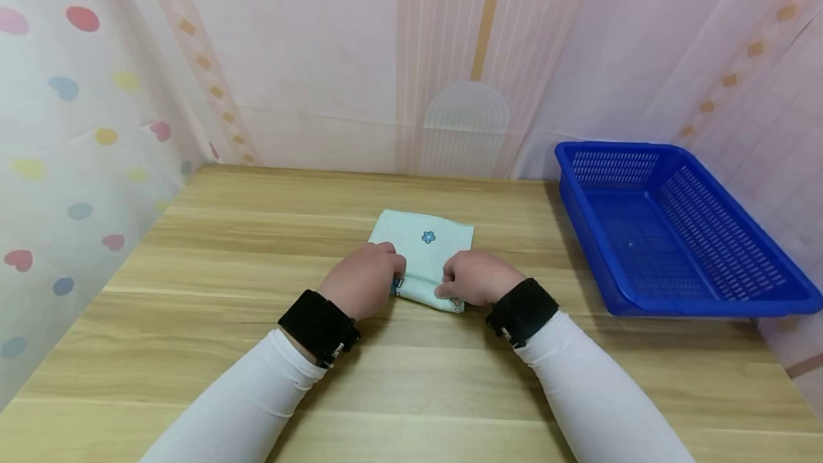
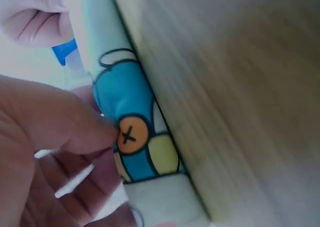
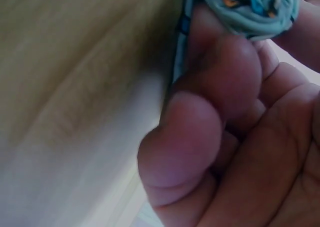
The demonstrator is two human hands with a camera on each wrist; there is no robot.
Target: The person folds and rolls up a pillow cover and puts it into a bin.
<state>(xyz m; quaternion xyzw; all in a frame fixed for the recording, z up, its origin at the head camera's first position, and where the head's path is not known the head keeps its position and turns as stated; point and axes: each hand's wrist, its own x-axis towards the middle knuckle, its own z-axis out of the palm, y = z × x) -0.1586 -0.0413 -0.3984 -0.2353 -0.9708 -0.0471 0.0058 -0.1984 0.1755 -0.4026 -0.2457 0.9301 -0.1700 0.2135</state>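
A pale mint cloth [image 1: 427,245] with a small blue flower print lies on the wooden table, its near edge turned into a roll. At the roll's left end my left hand [image 1: 366,277] grips it. The left wrist view shows that thumb on a blue print with an orange button shape [image 2: 133,134]. My right hand [image 1: 479,277] holds the right part of the roll, with curled fingers. The spiral end of the rolled cloth [image 3: 255,12] shows in the right wrist view, above the fingertips [image 3: 182,142].
An openwork blue plastic basket [image 1: 617,263] stands at the right of the table [image 1: 193,306], with nothing inside. Patterned curtains [image 1: 308,56] hang behind the table and along both sides. Black bands [image 1: 318,327] circle both wrists over white sleeves.
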